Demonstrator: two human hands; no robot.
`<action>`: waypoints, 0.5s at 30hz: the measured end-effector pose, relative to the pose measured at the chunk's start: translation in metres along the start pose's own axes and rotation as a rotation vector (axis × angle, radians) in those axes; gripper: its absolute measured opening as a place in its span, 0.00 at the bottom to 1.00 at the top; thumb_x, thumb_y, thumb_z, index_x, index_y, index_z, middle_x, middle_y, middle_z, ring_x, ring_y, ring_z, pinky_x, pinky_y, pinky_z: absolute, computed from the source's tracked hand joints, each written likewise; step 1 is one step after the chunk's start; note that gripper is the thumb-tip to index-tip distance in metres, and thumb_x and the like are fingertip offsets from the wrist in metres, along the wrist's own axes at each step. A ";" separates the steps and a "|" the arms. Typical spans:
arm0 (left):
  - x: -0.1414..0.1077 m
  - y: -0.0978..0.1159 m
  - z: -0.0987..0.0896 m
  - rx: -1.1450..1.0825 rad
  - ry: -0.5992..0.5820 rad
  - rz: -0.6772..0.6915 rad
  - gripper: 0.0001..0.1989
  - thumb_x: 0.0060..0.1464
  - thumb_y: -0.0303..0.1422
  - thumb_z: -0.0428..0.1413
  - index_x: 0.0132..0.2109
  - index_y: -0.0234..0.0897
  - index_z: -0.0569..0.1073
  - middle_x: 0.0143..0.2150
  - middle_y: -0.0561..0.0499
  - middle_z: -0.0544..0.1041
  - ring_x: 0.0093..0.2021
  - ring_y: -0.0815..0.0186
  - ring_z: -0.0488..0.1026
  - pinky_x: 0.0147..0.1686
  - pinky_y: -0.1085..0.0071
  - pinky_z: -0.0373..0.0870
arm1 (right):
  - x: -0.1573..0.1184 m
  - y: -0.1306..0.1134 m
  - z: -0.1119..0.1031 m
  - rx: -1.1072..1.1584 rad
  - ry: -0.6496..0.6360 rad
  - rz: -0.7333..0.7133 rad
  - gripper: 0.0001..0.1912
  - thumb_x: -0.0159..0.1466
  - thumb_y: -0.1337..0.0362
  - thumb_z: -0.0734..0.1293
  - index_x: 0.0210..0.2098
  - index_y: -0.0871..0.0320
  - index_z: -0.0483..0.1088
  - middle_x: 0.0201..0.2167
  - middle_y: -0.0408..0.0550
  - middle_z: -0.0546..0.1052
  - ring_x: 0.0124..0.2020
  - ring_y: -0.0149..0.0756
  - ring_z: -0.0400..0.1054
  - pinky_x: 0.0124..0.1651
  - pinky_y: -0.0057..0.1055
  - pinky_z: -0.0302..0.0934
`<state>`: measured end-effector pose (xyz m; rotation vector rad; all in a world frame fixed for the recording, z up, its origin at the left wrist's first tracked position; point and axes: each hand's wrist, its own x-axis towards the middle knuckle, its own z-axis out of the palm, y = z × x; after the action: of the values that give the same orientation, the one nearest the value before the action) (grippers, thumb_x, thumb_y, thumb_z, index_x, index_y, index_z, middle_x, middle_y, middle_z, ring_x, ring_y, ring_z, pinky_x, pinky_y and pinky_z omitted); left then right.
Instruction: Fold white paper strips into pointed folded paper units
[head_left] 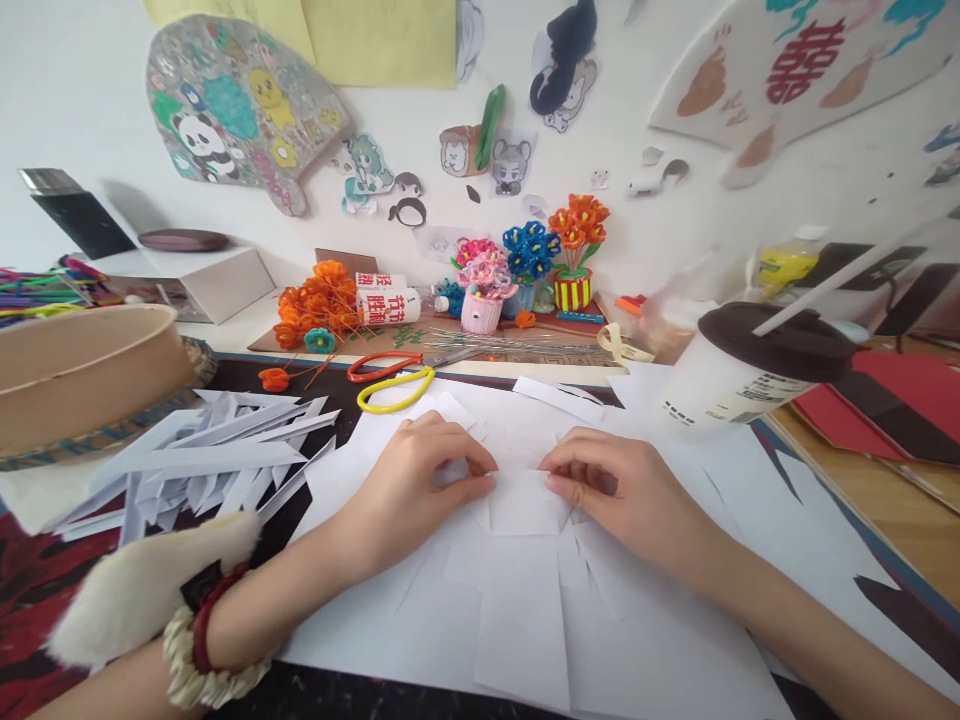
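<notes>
Between my hands is a small piece of white paper (527,505), pinched at its upper left edge by my left hand (424,475) and at its upper right edge by my right hand (611,480). Thumb and fingers are closed on both sides. Beneath it lie several overlapping white sheets (420,640), with a longer paper strip (523,630) running toward me. Past my left hand rest scissors with one yellow and one orange-red handle (397,385). A folded paper strip (559,397) lies beyond the held piece.
A pile of folded paper strips (217,450) lies left, beside a round tan container (82,365). At right stands a lidded cup with a straw (739,380). Orange craft flowers (322,300) and small flower pots (481,310) line the back. A white fluffy thing (142,590) sits by my left forearm.
</notes>
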<state>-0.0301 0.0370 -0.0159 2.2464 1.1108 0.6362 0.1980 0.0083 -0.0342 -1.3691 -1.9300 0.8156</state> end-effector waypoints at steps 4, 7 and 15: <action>-0.001 -0.004 0.000 -0.023 -0.022 -0.016 0.05 0.55 0.31 0.59 0.36 0.43 0.80 0.32 0.53 0.79 0.34 0.65 0.69 0.35 0.68 0.63 | -0.001 0.001 -0.002 -0.007 0.005 -0.023 0.06 0.62 0.65 0.66 0.32 0.55 0.77 0.31 0.47 0.77 0.29 0.36 0.68 0.29 0.33 0.62; -0.002 -0.004 -0.001 -0.026 -0.028 -0.028 0.05 0.54 0.30 0.59 0.36 0.43 0.80 0.32 0.54 0.79 0.34 0.65 0.70 0.35 0.68 0.64 | -0.001 0.000 -0.004 0.009 -0.001 -0.036 0.07 0.63 0.65 0.66 0.33 0.54 0.78 0.33 0.48 0.78 0.33 0.39 0.71 0.31 0.35 0.63; -0.003 -0.001 -0.002 0.071 -0.012 0.028 0.07 0.55 0.28 0.57 0.37 0.43 0.80 0.32 0.53 0.78 0.36 0.62 0.70 0.38 0.65 0.63 | -0.002 0.000 -0.010 -0.056 -0.041 -0.087 0.09 0.64 0.66 0.65 0.35 0.52 0.79 0.29 0.45 0.77 0.29 0.35 0.70 0.29 0.32 0.64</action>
<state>-0.0335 0.0357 -0.0159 2.3269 1.1142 0.6030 0.2066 0.0076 -0.0286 -1.3002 -2.0431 0.7585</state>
